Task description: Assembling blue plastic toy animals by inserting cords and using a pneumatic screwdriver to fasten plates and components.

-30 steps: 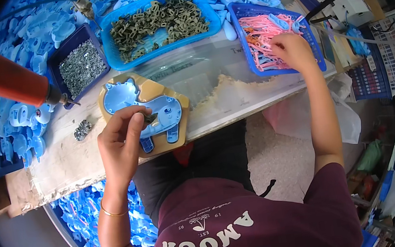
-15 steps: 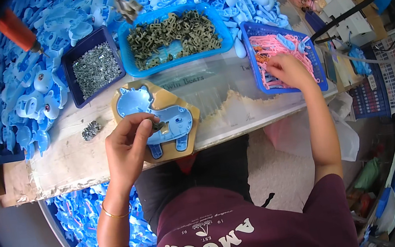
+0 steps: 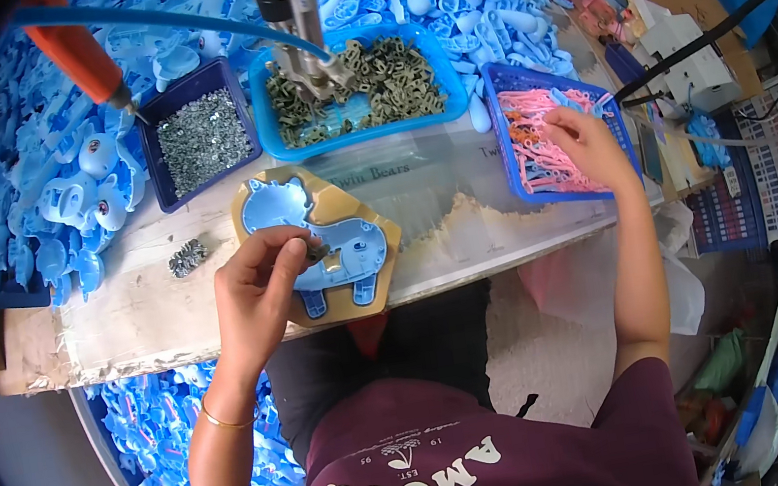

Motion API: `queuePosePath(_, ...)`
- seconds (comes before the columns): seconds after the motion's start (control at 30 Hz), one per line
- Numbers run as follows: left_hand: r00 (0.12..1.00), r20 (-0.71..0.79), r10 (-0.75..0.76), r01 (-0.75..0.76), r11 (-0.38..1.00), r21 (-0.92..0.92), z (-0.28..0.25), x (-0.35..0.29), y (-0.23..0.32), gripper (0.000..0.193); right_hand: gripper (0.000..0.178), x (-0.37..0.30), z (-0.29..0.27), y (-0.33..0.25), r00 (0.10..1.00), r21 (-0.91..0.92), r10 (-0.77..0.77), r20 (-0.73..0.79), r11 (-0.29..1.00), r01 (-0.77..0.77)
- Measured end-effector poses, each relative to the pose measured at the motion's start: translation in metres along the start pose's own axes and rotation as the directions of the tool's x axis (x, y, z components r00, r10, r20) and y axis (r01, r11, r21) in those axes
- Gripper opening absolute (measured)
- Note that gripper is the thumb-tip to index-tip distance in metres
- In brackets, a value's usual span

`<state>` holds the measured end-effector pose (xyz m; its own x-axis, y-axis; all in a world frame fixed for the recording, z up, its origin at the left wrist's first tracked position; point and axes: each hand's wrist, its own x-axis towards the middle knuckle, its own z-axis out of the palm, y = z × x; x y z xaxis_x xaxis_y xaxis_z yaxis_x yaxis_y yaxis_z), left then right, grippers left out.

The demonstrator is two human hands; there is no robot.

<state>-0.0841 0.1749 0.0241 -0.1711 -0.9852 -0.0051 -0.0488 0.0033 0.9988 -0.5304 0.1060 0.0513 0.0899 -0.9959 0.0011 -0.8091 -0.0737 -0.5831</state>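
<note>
My left hand [image 3: 256,286] is closed in a pinch on a small dark olive part [image 3: 316,250]. Just beyond those fingertips, a light-blue animal-shaped plastic shell half [image 3: 350,248] lies hollow side up in a tan holding block [image 3: 389,265]. Over at the right, my right hand [image 3: 592,153] is above a blue basket [image 3: 569,195] of pink plastic pieces [image 3: 542,162]. Its thumb and fingers are drawn together, and whatever they may hold is hidden.
Beyond the block stand a dark tray of small metal screws [image 3: 201,142] and a blue tray of olive parts [image 3: 396,83]. An orange power screwdriver [image 3: 79,53] and a metal tool head [image 3: 307,51] hang above. Blue shells [image 3: 83,191] pile up at left.
The view has tipped, bringing more of the hanging tools into sight. My right hand has drawn up slightly from the pink pieces. My left hand keeps its pinch beside the shell.
</note>
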Motion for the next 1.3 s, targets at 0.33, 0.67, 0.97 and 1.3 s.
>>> queuePosePath(0.33, 0.994, 0.0, -0.113, 0.113, 0.993, 0.019, 0.02, 0.01, 0.004, 0.022, 0.025, -0.027, 0.083, -0.159, 0.854, 0.416, -0.437, 0.282, 0.858, 0.302)
queuePosePath(0.67, 0.998, -0.061, -0.016, 0.019, 0.999, 0.047, 0.022, 0.002, -0.003, 0.018, 0.021, -0.027, 0.126, -0.178, 0.873, 0.416, -0.467, 0.144, 0.829, 0.374)
queuePosePath(0.97, 0.998, -0.046, -0.051, 0.055, 0.993, 0.104, 0.017, 0.002, 0.006, 0.018, 0.017, -0.029, 0.131, -0.181, 0.902, 0.455, -0.42, 0.099, 0.825, 0.335)
queuePosePath(1.3, 0.994, 0.091, -0.06, 0.069, 0.992, -0.108, 0.005, -0.003, 0.0, 0.019, 0.014, -0.032, 0.13, -0.184, 0.904, 0.493, -0.391, 0.176, 0.829, 0.263)
